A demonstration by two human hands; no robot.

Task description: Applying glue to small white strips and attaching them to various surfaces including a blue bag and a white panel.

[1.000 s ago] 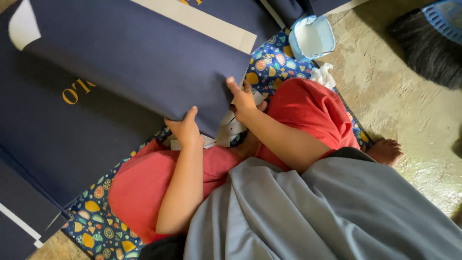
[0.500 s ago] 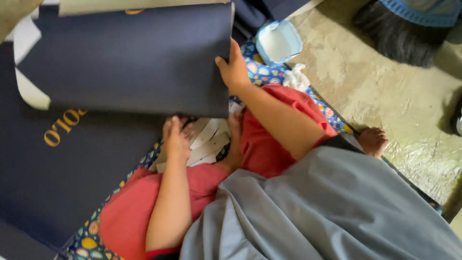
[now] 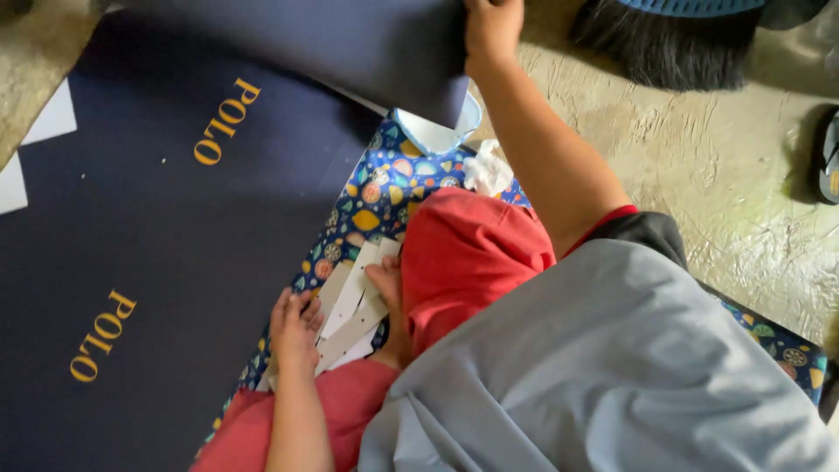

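The right hand [image 3: 492, 31] pinches the edge of a large dark navy card sheet [image 3: 350, 44], lifted at the top of the view. The left hand [image 3: 293, 328], fingers loosely spread, rests on pale grey card strips [image 3: 354, 310] lying on the patterned blue mat [image 3: 384, 188]. Keeping the lifted sheet flat would likely avoid creasing it.

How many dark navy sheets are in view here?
2: one navy sheet lies flat on the left; the right hand grips a second sheet lifted at top. More may lie beneath.
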